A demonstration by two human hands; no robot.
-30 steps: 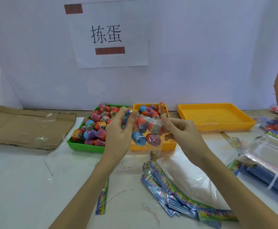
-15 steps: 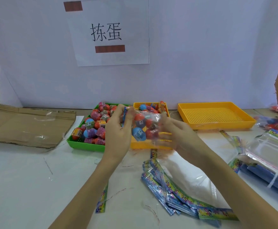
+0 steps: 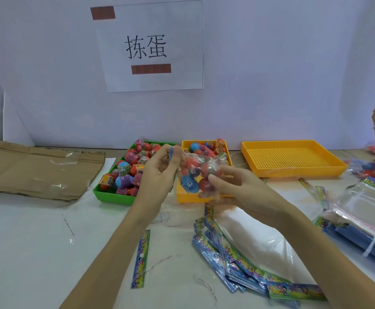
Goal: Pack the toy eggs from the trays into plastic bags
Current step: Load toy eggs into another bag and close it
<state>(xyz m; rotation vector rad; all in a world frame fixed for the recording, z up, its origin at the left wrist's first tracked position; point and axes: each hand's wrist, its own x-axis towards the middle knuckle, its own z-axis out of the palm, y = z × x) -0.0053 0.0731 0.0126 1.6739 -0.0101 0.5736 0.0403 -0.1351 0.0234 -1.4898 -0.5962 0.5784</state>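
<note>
A clear plastic bag filled with several red and blue toy eggs hangs in the air over the near edge of the small yellow tray. My left hand pinches the bag's top edge at its blue printed strip. My right hand grips the bag from the right side and underneath, fingers curled round it. The green tray to the left is heaped with several toy eggs. More eggs lie at the back of the small yellow tray.
An empty large yellow tray stands at the right. A fanned pile of flat bags with colourful headers lies in front of me, more bags at the far right. A loose header strip lies near my left forearm. Flattened cardboard lies left.
Both hands have kept hold of the filled bag. The right hand has shifted from the bag's top right edge down to its side and bottom, and the bag sits slightly turned.
</note>
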